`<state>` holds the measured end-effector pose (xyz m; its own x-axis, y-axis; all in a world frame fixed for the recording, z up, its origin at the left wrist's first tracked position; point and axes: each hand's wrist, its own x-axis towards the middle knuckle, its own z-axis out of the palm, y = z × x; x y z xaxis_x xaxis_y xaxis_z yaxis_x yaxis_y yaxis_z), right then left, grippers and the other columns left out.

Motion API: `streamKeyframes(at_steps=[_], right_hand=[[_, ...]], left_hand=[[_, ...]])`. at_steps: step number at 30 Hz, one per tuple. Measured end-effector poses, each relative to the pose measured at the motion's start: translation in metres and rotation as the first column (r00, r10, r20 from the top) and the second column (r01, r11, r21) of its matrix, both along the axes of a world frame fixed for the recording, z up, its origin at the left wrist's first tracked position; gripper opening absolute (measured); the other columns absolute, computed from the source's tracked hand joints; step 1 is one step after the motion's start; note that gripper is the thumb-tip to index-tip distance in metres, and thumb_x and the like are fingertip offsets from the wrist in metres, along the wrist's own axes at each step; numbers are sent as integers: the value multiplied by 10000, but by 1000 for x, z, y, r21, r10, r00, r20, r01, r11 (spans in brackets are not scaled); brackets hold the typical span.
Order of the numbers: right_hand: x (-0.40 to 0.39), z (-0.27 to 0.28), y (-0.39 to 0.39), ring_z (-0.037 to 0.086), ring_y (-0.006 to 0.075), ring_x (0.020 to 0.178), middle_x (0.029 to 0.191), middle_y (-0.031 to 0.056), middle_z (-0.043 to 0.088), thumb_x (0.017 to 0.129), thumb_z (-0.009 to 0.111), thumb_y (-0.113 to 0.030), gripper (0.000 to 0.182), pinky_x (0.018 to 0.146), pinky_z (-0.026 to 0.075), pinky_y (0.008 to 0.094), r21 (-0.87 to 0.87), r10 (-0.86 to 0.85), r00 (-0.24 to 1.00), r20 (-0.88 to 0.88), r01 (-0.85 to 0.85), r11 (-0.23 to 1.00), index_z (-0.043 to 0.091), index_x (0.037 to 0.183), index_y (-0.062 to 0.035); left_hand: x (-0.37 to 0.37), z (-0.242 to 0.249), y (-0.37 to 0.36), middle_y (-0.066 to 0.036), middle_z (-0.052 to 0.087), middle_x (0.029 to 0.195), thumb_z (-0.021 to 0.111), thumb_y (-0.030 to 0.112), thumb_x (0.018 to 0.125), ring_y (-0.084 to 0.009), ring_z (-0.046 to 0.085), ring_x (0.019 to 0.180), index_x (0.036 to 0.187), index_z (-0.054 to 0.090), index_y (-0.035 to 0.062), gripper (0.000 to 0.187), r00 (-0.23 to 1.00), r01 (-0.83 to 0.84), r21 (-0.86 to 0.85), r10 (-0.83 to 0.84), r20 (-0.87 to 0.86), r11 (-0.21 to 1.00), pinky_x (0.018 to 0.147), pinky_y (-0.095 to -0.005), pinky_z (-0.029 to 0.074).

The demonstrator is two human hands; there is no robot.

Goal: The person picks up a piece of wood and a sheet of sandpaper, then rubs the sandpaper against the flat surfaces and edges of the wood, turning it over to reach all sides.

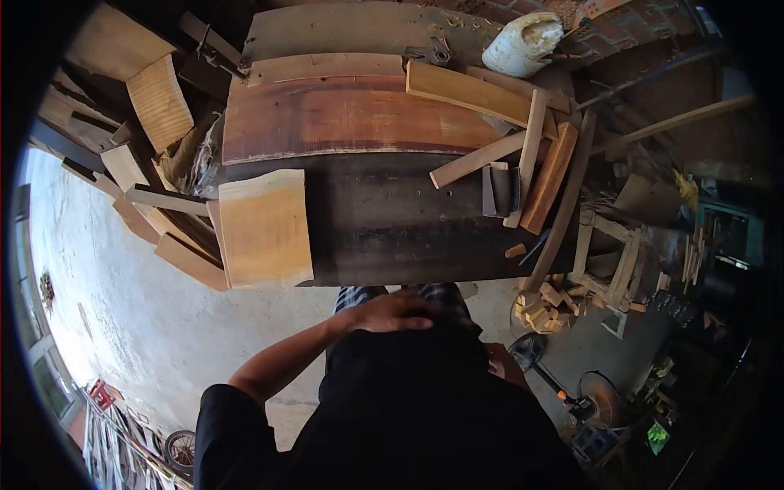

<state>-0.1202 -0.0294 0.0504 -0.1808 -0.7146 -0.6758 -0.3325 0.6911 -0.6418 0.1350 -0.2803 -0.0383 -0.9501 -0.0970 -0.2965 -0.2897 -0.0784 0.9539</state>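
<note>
My left hand [396,312] lies across the front of my dark shirt at the waist, fingers stretched out and holding nothing that I can see. At my right side, my right hand [498,359] is against the shirt, its fingers mostly hidden. In front of me stands a dark workbench [376,220]. A pale wooden board [265,233] lies on its near left corner, the bench thing closest to my left hand. A long reddish-brown board [343,114] spans the bench behind it. Several wood strips, among them an orange-brown one [549,175], lie at the right.
Dark curved pieces [501,189] and a small wood block [515,251] sit on the bench's right. A white container [523,42] stands at the back. Stacked planks [192,257] crowd the left side. On the floor at right are offcuts [547,310] and a fan [600,398].
</note>
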Motion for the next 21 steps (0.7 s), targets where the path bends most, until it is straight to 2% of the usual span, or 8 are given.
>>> streamKeyframes(at_steps=[3, 5, 7, 10, 13, 17, 18, 21], right_hand=[[-17, -14, 8, 640, 216, 942, 944, 78, 652, 1011, 563, -231, 227, 815, 491, 363, -24, 57, 996, 64, -55, 998, 538, 925, -22], [-34, -44, 13, 625, 130, 904, 951, 19, 638, 1031, 534, -209, 189, 801, 483, 305, 288, -627, 642, 441, 561, 776, 584, 973, -36], [-29, -21, -40, 630, 128, 879, 966, 31, 642, 1032, 537, -254, 218, 788, 493, 287, 73, -388, 811, 437, 398, 914, 621, 1047, -53], [-23, -24, -78, 647, 152, 849, 920, 50, 646, 1035, 533, -319, 303, 756, 517, 301, 256, -719, 602, 347, 676, 691, 627, 1142, -51], [-58, -73, -57, 659, 183, 788, 860, 65, 655, 1012, 562, -409, 396, 725, 538, 328, 776, -922, 39, 384, 528, 346, 637, 1146, -44], [-80, -125, -20, 711, 281, 801, 787, 92, 706, 968, 600, -501, 478, 761, 560, 371, 610, -856, 459, 239, 615, 500, 646, 1131, -54], [-75, -132, -13, 700, 296, 779, 769, 107, 691, 960, 613, -475, 437, 723, 543, 379, 355, -564, 823, -60, 546, 759, 652, 1088, -59], [-74, -84, -36, 677, 346, 783, 788, 158, 655, 952, 636, -311, 246, 682, 511, 399, 147, 20, 847, -532, 69, 987, 651, 1050, -86]], left_hand=[[8, 11, -11, -178, 514, 1408, 547, 567, 973, -356, 470, 1334, 1367, 581, 113, 603, 976, -32, 71, 16, 216, 997, 1128, -480, 359], [-4, 8, -15, -189, 581, 1334, 574, 555, 963, -343, 521, 1288, 1307, 628, 88, 582, 961, -95, 60, 76, 265, 994, 1104, -449, 381], [-17, -9, -17, -164, 688, 1129, 675, 465, 932, -274, 630, 1128, 1190, 683, 44, 493, 964, -123, 184, 73, 256, 975, 1003, -391, 458], [-39, -25, -8, -104, 723, 932, 764, 349, 887, -173, 669, 949, 1086, 711, 14, 393, 895, -376, 213, 294, 335, 902, 870, -329, 509], [-51, -50, 22, -67, 716, 906, 792, 251, 871, -106, 647, 892, 1068, 713, 11, 320, 886, -430, 133, 389, 252, 893, 799, -295, 516], [-57, -37, 22, -53, 714, 913, 772, 214, 890, -99, 642, 895, 1068, 713, 14, 275, 873, -339, 5, 313, 374, 941, 798, -292, 516], [-52, -30, 25, -41, 711, 906, 757, 194, 897, -94, 635, 878, 1018, 720, 16, 218, 848, -406, 44, 359, 389, 913, 789, -289, 515], [-5, -32, 37, -15, 703, 896, 720, 160, 923, -68, 617, 865, 1013, 729, 26, 162, 765, -598, 173, 493, 415, 782, 776, -268, 508]])
